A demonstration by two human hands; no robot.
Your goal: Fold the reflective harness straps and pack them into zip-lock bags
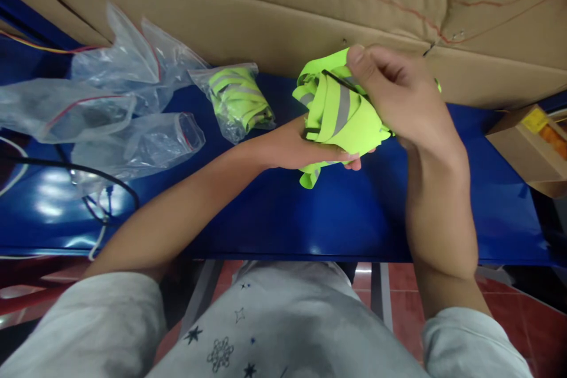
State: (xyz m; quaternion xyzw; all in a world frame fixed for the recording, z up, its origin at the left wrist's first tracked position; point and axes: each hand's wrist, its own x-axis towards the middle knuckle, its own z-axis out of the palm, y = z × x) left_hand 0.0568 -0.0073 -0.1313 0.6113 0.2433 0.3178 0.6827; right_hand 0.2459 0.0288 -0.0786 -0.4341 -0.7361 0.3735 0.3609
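A bundle of neon-yellow reflective straps [343, 112] with grey stripes and black bits is held up over the blue table. My left hand [295, 144] is closed around it from below and the left, its fingertips showing under the bundle. With thumb and fingers, my right hand [405, 88] pinches the upper right of the straps. One loose strap end hangs below my left hand. Left of the bundle, a clear zip bag [239, 97] filled with the same kind of straps lies on the table.
Several clear plastic zip bags [133, 136] lie at the left, beside a black cable [101, 174]. A cardboard box [529, 150] with orange contents stands at the right. Brown cardboard [274, 18] lines the back of the blue table [283, 218].
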